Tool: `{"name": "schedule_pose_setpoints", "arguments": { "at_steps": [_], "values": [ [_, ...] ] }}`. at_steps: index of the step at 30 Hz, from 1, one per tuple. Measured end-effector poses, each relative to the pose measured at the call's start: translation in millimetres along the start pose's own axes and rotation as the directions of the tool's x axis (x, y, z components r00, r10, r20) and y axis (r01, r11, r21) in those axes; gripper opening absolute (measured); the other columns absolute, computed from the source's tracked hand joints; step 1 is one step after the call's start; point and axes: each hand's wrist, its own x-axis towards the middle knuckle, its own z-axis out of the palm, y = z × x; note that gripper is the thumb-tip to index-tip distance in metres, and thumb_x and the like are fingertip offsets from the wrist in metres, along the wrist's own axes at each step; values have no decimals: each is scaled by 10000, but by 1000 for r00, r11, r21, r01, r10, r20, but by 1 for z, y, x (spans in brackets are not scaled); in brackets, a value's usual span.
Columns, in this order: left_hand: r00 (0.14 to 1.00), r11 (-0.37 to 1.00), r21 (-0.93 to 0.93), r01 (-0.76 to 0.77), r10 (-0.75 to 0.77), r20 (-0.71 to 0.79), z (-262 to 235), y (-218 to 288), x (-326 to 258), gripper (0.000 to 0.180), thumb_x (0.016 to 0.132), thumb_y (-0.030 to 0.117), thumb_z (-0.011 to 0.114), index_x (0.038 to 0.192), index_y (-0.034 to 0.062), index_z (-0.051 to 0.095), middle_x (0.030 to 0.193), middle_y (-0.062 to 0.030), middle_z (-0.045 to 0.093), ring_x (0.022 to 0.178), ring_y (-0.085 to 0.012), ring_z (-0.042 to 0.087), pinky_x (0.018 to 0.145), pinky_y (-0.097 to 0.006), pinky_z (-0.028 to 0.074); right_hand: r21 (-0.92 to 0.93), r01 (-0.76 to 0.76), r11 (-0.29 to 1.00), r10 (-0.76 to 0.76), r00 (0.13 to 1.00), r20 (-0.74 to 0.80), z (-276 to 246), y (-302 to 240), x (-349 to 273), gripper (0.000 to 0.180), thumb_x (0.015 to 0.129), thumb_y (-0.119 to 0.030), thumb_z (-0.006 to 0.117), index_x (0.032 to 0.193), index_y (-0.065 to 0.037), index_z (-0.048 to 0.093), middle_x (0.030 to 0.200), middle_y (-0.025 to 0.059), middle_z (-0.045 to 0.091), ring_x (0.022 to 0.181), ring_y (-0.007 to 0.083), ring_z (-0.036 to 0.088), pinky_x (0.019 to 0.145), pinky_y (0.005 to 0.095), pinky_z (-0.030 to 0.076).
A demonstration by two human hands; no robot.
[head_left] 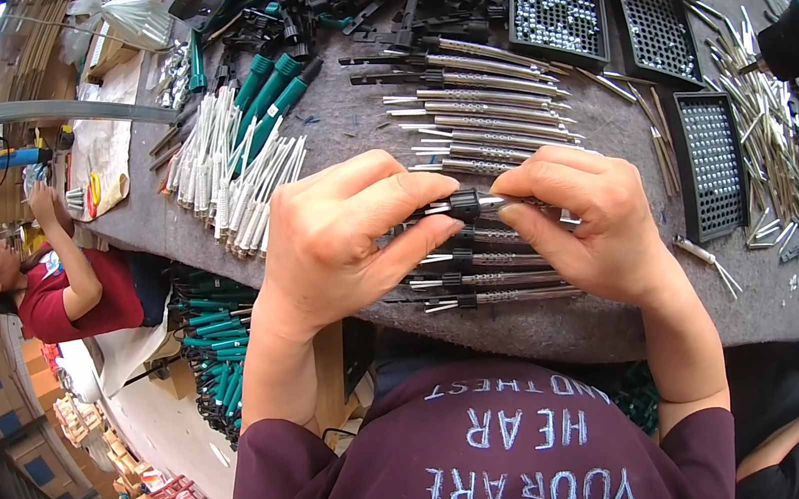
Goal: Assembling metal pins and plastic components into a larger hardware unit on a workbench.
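Note:
My left hand (347,231) pinches the left side of a black ribbed plastic collar (463,205), thumb and forefinger closed. White lead ends poke out beside these fingertips. My right hand (582,215) is closed in a pinch at the collar's other side, on the thin metal tube assembly that runs into it; the fingers hide most of this tube. Below and above the hands lies a row of perforated metal tubes (494,123), many with black plastic ends and white leads. One such tube (517,295) lies near the table's front edge.
White-leaded rods (243,174) and teal handles (273,89) lie at left. Black plastic parts (377,0) heap at the back. Black perforated trays (711,163) with small metal pieces stand at right, near loose metal rods (767,130) and a dark tool (796,41). Another person (71,283) sits at far left.

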Motion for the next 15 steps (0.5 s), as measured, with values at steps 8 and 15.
{"name": "schedule_pose_setpoints", "arguments": {
  "at_steps": [8,15],
  "values": [
    [1000,1000,-22,12,-12,14,3,0,0,310,761,81,910,1053,35,816,796,-85,707,653,-196,689,558,-303,502,-81,18,997,-19,1000,-12,1,1,-1,101,895,-152,788,973,-106,742,844,42,708,725,268,705,601,392,541],
    [999,1000,-30,-10,9,-38,8,0,-2,295,761,71,910,1037,24,815,827,-103,727,677,-207,704,578,-303,527,-96,13,995,-14,1000,-5,0,0,-1,99,891,-152,788,969,-108,744,845,39,710,720,266,706,600,386,546]
  ]
}}
